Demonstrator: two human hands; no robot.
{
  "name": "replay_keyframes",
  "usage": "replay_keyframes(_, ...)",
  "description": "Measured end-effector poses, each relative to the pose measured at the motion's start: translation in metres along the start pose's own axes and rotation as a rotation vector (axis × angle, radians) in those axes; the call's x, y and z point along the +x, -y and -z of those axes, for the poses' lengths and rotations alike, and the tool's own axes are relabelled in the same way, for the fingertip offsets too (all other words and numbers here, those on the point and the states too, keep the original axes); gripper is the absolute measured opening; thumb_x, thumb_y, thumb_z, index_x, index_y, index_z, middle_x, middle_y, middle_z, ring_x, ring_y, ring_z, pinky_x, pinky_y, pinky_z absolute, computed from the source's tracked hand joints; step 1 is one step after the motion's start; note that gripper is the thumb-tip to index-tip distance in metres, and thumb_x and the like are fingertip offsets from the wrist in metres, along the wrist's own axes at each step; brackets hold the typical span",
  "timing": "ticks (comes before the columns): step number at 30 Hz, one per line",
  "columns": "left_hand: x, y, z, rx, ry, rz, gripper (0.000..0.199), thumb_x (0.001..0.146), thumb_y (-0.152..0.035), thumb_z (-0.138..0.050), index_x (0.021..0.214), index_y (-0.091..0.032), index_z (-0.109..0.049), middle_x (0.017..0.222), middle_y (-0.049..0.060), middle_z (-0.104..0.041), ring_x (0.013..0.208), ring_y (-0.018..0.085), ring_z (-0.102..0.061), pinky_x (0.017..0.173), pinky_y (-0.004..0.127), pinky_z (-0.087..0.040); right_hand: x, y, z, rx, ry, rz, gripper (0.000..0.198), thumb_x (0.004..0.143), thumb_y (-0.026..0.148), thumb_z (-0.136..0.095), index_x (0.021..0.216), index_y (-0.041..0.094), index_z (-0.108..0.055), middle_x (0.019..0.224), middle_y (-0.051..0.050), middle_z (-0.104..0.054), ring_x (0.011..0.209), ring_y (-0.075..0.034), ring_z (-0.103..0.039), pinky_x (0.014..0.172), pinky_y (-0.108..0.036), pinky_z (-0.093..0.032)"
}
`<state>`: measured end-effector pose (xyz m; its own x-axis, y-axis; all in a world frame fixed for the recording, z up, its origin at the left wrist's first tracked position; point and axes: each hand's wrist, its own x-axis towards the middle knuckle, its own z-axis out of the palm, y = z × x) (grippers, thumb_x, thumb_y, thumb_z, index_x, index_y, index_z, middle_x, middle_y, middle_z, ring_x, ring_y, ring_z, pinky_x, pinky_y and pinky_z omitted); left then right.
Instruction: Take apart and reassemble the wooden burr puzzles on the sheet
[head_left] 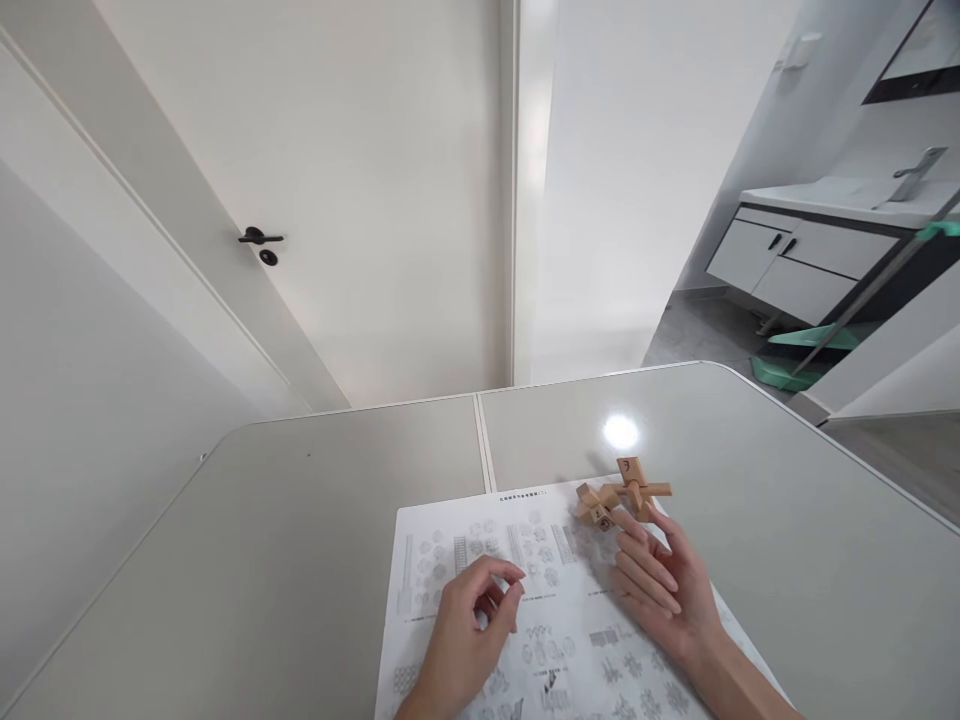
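A printed paper sheet [574,605] with rows of small grey diagrams lies on the table beneath both hands. At its top right edge is a wooden interlocking puzzle [632,486], its bars crossing and one face carrying a dark mark. My right hand [664,590] pinches its lower end between thumb and index finger, other fingers loosely curled, palm partly turned up. Close against it on the left sits a second wooden cluster [596,506], also with dark marks; whether the two are joined I cannot tell. My left hand [476,630] hovers over the sheet, fingers curled toward the thumb, nothing visible in them.
The grey table [247,560] has a pale seam and rounded far corners. Beyond it stands a white door [375,200] with a black handle [260,237]. To the right, a sink cabinet [806,250] and a green dustpan [795,372] show through an opening.
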<state>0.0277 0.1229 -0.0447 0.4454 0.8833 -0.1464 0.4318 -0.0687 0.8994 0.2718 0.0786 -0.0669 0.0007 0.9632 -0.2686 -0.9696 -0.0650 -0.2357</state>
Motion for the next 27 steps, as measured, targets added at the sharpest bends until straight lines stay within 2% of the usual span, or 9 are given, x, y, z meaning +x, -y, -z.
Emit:
replay_keyframes(6,0.0,-0.003,0.001,0.003,0.019,0.013,0.024,0.096,-0.043,-0.057,0.097,-0.022,-0.069,0.065,-0.001,-0.062,0.063,0.015,-0.06,0.053,0.023,-0.036,0.004,0.002,0.01,-0.001,-0.027,0.004,0.025,0.096,0.044,-0.064,0.086,0.021,-0.06,0.04,0.013,-0.037,0.03,-0.004,-0.014,0.031,-0.017,-0.017)
replay_keyframes(12,0.0,-0.004,0.001,-0.002,-0.001,-0.001,0.025,0.095,-0.044,-0.057,0.094,-0.022,-0.069,0.063,0.0,-0.062,0.061,0.015,-0.059,0.053,0.023,-0.037,0.005,0.005,0.012,-0.004,-0.014,0.028,0.025,0.094,0.045,-0.067,0.092,0.021,-0.061,0.041,0.014,-0.038,0.028,-0.003,-0.021,0.031,-0.014,-0.021)
replay_keyframes(20,0.0,-0.003,0.0,-0.01,-0.008,-0.004,0.025,0.095,-0.044,-0.058,0.095,-0.022,-0.07,0.063,0.0,-0.063,0.06,0.014,-0.06,0.052,0.023,-0.037,0.007,0.007,0.014,0.009,0.022,0.059,0.018,0.099,0.038,-0.063,0.094,0.022,-0.059,0.042,0.015,-0.033,0.03,-0.003,-0.013,0.03,-0.013,-0.018)
replay_keyframes(24,0.0,-0.002,0.0,-0.017,0.005,-0.003,0.029,0.094,-0.048,-0.058,0.095,-0.023,-0.07,0.065,0.0,-0.064,0.061,0.015,-0.059,0.055,0.024,-0.039,0.007,0.007,0.009,-0.128,-0.02,0.1,0.019,0.097,0.04,-0.066,0.094,0.022,-0.06,0.044,0.015,-0.028,0.035,-0.004,-0.005,0.03,-0.015,-0.016)
replay_keyframes(27,0.0,-0.001,0.0,-0.006,0.013,0.01,0.028,0.095,-0.048,-0.056,0.096,-0.023,-0.069,0.066,0.001,-0.064,0.062,0.015,-0.059,0.055,0.024,-0.039,0.005,0.004,0.001,-0.301,-0.064,0.139,0.027,0.095,0.048,-0.067,0.092,0.023,-0.06,0.045,0.014,-0.025,0.037,-0.005,-0.004,0.031,-0.019,-0.017)
